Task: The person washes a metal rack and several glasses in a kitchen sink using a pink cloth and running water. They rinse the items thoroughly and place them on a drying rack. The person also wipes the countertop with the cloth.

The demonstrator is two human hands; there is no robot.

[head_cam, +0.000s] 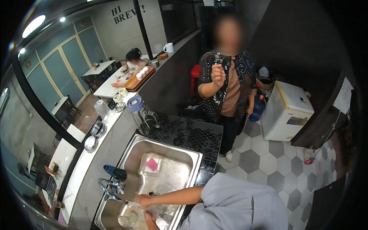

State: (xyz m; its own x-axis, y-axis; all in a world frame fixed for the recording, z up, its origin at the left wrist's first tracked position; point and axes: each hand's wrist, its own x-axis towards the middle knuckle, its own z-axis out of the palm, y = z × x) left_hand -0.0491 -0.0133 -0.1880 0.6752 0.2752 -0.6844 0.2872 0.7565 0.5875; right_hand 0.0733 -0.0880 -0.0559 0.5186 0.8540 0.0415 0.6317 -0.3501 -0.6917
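Note:
Inside the stainless steel sink [198, 161], my right hand [143, 200] is under the water stream from the chrome faucet [107, 191]. My left hand [150, 219] is just below it in the picture, close to it and partly cut off by the lower edge. Splashing water blurs the space between them, so whether either hand grips something cannot be told. A small dark thing [151, 193] shows beside my right hand. A clear glass [128, 219] lies in the basin near the hands. Farther up sits a clear square container [146, 169] with a pink sponge [151, 164].
A dark blue bottle [115, 172] stands behind the faucet. On the black counter [187, 132] is a blender jug [142, 115] with a purple lid. Glasses and metal bowls [98, 128] line the white ledge. Another person [227, 86] stands beyond the counter, one hand raised.

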